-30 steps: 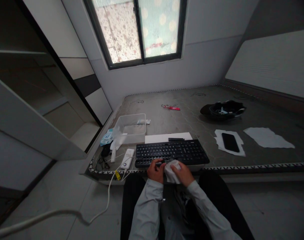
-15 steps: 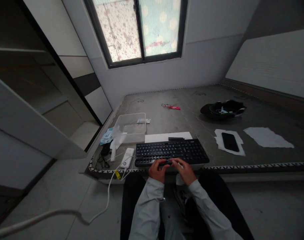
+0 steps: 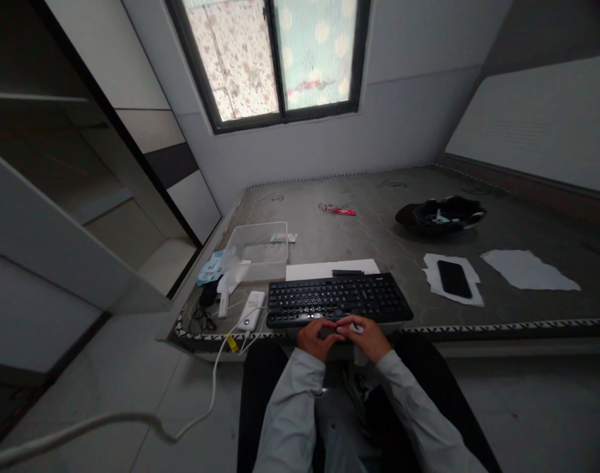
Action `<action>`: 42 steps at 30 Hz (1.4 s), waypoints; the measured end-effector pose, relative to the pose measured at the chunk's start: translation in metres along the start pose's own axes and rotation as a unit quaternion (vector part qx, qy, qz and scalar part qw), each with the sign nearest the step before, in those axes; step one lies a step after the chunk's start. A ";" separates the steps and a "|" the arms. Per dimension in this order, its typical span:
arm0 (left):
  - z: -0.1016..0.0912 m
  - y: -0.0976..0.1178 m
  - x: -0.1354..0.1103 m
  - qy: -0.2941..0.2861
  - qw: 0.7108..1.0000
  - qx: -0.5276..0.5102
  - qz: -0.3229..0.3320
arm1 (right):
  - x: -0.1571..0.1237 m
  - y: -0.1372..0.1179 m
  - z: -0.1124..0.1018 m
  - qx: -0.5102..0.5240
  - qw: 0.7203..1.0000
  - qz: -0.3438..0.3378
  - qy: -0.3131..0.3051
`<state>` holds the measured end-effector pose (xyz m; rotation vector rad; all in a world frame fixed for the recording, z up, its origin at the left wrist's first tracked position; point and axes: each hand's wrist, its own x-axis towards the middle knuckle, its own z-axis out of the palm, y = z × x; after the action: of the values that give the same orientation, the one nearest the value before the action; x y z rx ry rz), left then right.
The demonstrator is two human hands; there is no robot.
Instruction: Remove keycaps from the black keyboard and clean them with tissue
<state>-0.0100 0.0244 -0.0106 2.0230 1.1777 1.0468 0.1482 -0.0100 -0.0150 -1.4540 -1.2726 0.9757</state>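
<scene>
A black keyboard (image 3: 329, 295) lies at the front edge of the mattress, right in front of me. Just over its near edge, my left hand (image 3: 318, 339) and my right hand (image 3: 369, 337) meet at the fingertips. Both are closed in a pinch around something small and dark, mostly hidden by the fingers. A crumpled white tissue (image 3: 360, 357) is tucked in my right hand and hangs below it. A few small pale spots show on the keyboard's lowest row, near my left fingers.
Left of the keyboard are a white power strip (image 3: 252, 311) with cables, a clear plastic box (image 3: 260, 253) and a blue packet (image 3: 211, 268). White paper (image 3: 307, 271) lies behind it. To the right are a phone (image 3: 454, 279), a paper sheet (image 3: 530, 269) and a black cap (image 3: 442, 215).
My hands have drawn closer together and slightly lower, fingertips now touching. The small dark thing between them is now more hidden, and more white tissue shows at my right hand.
</scene>
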 end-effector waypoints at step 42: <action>0.034 -0.005 0.021 0.005 0.997 0.058 0.051 | 0.018 0.009 -0.053 0.016 0.984 0.059 0.168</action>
<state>0.0231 0.0424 -0.0259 2.1904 1.1759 1.0595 0.2037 -0.0004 -0.0103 -1.6059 -0.9306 0.7816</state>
